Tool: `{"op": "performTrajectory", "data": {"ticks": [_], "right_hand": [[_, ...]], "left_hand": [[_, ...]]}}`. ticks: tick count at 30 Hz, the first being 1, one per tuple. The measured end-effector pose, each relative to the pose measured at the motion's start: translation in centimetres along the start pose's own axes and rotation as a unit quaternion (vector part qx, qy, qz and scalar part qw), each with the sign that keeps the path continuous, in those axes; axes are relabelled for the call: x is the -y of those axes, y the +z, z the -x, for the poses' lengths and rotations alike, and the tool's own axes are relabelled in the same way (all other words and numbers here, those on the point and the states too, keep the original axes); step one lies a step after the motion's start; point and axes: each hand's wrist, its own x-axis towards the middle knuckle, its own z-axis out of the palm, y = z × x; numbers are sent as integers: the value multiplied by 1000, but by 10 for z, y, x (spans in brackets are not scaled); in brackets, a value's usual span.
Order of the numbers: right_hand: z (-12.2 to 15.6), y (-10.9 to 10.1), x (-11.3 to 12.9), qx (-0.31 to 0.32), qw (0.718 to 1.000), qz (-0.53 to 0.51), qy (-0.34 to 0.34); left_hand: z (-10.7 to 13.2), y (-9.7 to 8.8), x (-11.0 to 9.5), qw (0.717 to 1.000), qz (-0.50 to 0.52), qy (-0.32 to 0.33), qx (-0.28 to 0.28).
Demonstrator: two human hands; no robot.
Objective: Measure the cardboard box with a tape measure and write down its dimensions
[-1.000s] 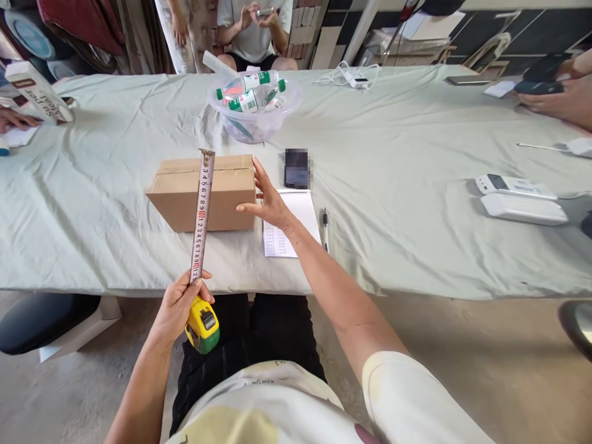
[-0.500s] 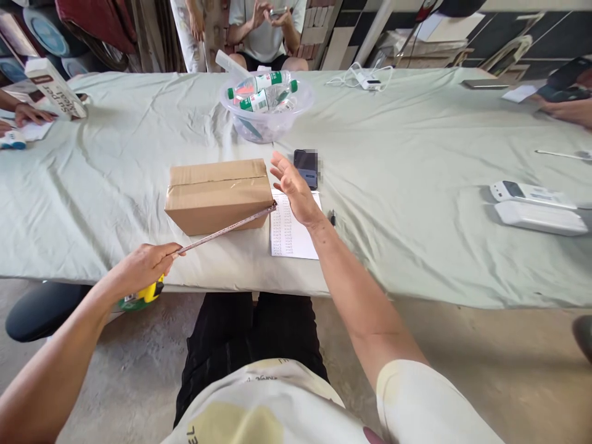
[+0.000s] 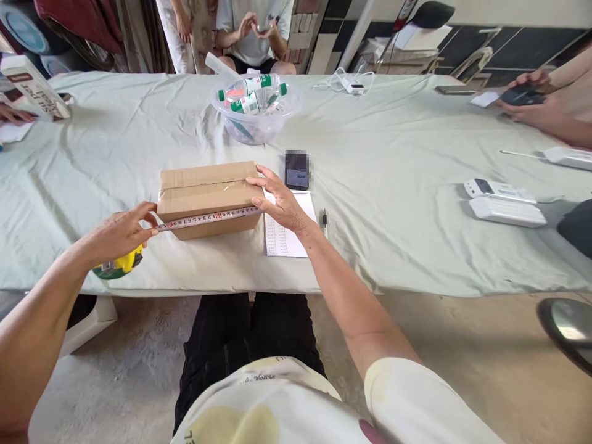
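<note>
A closed brown cardboard box (image 3: 208,186) rests on the table before me. The blade of a tape measure (image 3: 210,217) runs along its front face, printed numbers outward. My left hand (image 3: 121,233) pinches the blade at the box's left end; the yellow and green case (image 3: 118,264) hangs just below that hand. At the right end, my right hand (image 3: 281,203) grips the box corner, its fingers on the top and its thumb by the blade's end. Whether the thumb presses on the blade itself, I cannot tell.
Right of the box lie a written sheet (image 3: 289,237), a phone (image 3: 296,169) and a pen (image 3: 324,217). Behind stands a clear basin (image 3: 259,126) of plastic bottles. White devices (image 3: 506,211) lie at the right. Other people's hands (image 3: 527,92) show around the table.
The tape blade has swung from a slant in front of the box to flat along its front face. My left hand moved left and up; my right hand came down onto the box.
</note>
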Motion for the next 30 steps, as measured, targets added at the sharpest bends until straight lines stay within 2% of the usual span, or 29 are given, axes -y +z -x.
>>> {"op": "performTrajectory", "data": {"ticks": [5,11,14,17,22,25,27,30], "right_hand": [[0,2,-5,-5,1000,0,2],[0,5,-7,-1,1000,-29,-3],[-1,3,-4,9,999,-50,12],[-4,-3,-1,33,996,-70,44],[-12,-16,-2,109,981,-156,49],[-18,-16,-5,137,977,-157,48],[-21,-12,-7,145,978,-146,43],[-25,-3,-11,125,978,-158,44]], "left_hand": [[-11,-8,3,999,-33,27,7],[-17,-1,18,999,3,36,5],[-15,8,23,998,41,23,47],[-7,23,23,990,83,38,106],[24,52,22,970,168,46,170],[46,74,27,946,271,24,174],[58,91,29,913,375,1,158],[69,118,24,855,505,-21,119]]}}
